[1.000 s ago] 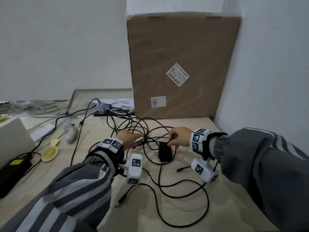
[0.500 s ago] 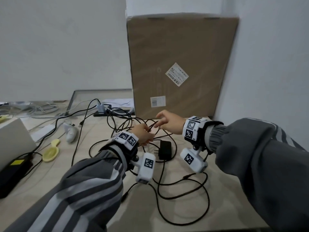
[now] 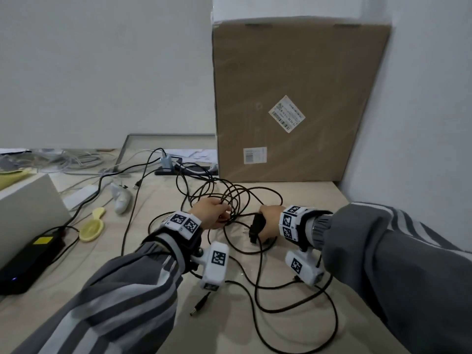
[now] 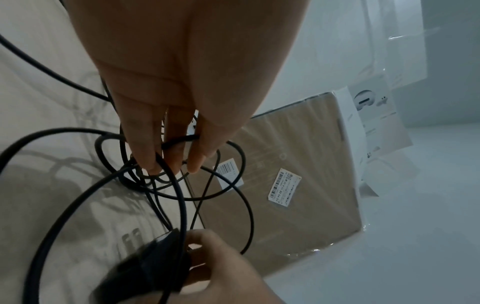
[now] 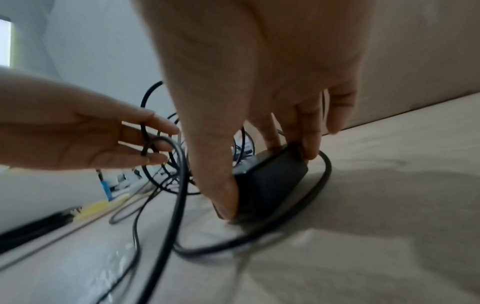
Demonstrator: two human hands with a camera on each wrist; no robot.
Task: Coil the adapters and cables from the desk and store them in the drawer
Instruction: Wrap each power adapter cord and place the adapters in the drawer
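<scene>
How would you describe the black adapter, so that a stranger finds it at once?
Start at the big cardboard box standing against the wall. In front of it on the desk lies a tangle of black cable. The adapter is the one solid black block there, gripped by the right hand.

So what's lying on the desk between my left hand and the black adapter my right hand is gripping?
Only black cable: strands run from the left hand toward the black adapter over the desk. Head view shows it.
</scene>
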